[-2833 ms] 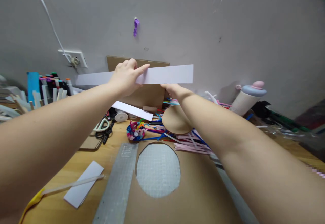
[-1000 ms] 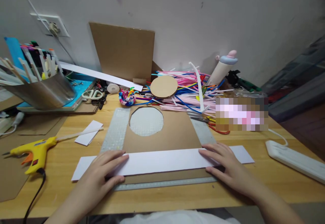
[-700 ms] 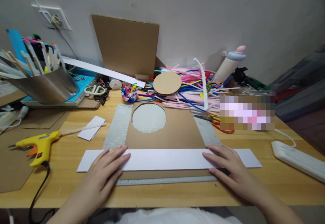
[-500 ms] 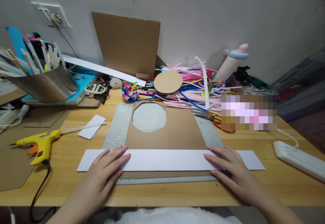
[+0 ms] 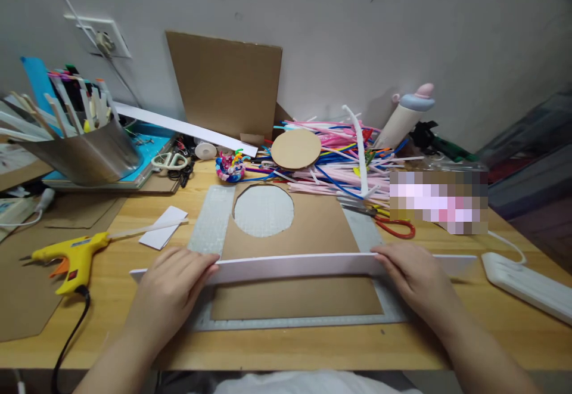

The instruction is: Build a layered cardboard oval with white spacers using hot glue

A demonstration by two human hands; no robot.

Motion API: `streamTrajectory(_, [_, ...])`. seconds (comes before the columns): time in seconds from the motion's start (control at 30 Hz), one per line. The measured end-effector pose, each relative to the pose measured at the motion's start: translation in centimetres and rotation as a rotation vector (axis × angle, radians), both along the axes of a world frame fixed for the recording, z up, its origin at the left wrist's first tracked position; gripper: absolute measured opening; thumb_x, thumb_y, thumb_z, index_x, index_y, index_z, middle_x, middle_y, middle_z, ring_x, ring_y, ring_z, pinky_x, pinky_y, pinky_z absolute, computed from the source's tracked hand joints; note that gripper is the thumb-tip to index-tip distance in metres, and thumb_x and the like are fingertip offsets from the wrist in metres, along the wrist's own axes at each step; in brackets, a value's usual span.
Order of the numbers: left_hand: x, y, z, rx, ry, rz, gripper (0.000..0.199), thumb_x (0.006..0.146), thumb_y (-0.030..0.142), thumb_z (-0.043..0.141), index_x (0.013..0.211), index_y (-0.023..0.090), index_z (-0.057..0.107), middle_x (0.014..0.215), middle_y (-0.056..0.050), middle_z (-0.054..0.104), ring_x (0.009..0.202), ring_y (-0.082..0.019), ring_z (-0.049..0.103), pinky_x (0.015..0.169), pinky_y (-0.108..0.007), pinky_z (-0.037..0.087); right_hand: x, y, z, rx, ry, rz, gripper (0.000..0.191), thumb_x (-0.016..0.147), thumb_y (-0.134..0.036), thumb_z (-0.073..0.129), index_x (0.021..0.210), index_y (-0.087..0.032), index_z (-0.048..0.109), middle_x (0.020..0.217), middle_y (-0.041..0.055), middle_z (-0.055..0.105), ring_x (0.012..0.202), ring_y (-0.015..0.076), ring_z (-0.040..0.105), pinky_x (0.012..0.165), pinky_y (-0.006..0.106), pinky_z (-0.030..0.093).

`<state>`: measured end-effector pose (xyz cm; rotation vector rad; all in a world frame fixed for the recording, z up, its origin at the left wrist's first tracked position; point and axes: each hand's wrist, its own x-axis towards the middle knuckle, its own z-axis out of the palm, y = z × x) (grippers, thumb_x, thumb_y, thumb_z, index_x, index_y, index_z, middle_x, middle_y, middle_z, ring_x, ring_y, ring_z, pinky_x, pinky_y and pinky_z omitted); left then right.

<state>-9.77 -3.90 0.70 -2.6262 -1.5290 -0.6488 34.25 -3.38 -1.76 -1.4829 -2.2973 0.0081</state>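
A grey wall [image 5: 322, 30], faintly scuffed, rises beyond the left hand [image 5: 176, 278] and the right hand [image 5: 417, 275] — dimmer well to the right of the latter. A white socket [image 5: 96, 29] sits in it, beyond and left of the left hand. Below both hands spreads a pale wooden table [image 5: 290, 349] — its front edge nearer than either.

Soft light, apparently from overhead, left the near face of the white strip [image 5: 295, 267] duller than its top edge. Faint shadow lay behind the bottle [image 5: 402, 120]. The far right fell dim and smeared, near a blocky pixelated patch [image 5: 438, 200].
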Motion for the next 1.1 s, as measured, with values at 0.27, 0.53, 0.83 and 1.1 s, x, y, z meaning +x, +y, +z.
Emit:
streamTrajectory(0.27, [0.1,0.6,-2.5,-0.2,0.03,0.095,0.028,0.094,0.035,0.043,0.105,0.024,0.066,0.095,-0.005,0.064,0.088,-0.02,0.059,0.078,-0.033,0.046,-0.5,-0.1,-1.5,-0.321,0.01,-0.038,0.029,0.097,-0.037,0.039,0.108,-0.021,0.061,0.104,0.009,0.067,0.095,0.0259,0.062,0.08,0.04,0.049])
streamTrajectory(0.53, [0.4,-1.2,-2.6,-0.254,-0.013,-0.067,0.029,0.088,0.038,0.057,0.116,0.035,0.063,0.129,-0.002,0.059,0.116,-0.023,0.055,0.096,-0.037,0.046,-1.3,-2.7,-1.9,-0.136,-0.03,0.202,0.037,0.091,-0.033,0.055,0.129,-0.033,0.055,0.135,0.0088,0.05,0.122,0.0318,0.046,0.099,0.054,0.038])
streamTrajectory(0.83, [0.0,-1.7,-3.7,-0.251,-0.045,-0.067,0.028,0.085,0.04,0.061,0.112,0.035,0.067,0.128,-0.002,0.062,0.115,-0.024,0.058,0.095,-0.038,0.05,-1.8,-3.0,-2.1,-0.257,0.062,0.205,0.034,0.093,-0.034,0.056,0.126,-0.034,0.06,0.139,0.0061,0.051,0.124,0.0282,0.048,0.1,0.048,0.044])
streamTrajectory(1.1, [-0.2,-1.6,-4.1,-0.189,-0.042,-0.099,0.03,0.084,0.04,0.061,0.114,0.037,0.066,0.129,-0.001,0.062,0.114,-0.024,0.059,0.094,-0.04,0.052,-2.0,-2.8,-2.0,-0.294,0.087,0.181,0.033,0.094,-0.034,0.053,0.126,-0.032,0.059,0.14,0.0068,0.051,0.125,0.0274,0.047,0.101,0.049,0.042])
